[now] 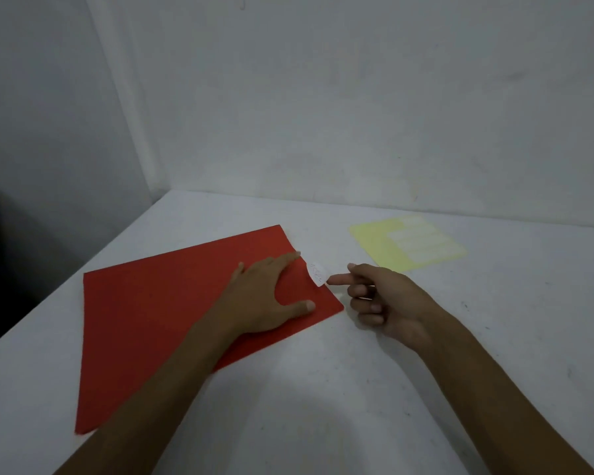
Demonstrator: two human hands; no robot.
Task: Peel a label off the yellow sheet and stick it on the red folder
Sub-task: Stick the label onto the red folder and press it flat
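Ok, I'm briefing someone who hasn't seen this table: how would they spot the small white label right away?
Find the large flat red folder on the white table, pinned by the left hand. Follow its right edge to the small white paper label, between the left hand's fingertips and the right hand's pointing finger. It is the only white piece on the red; the other labels lie on the pale yellow sheet.

Nothing can be read for certain. The small white label (317, 273) at the right edge of the red folder (172, 303) carries a faint line of handwriting, too blurred to make out. The pale labels on the yellow sheet (407, 247) show no legible print.
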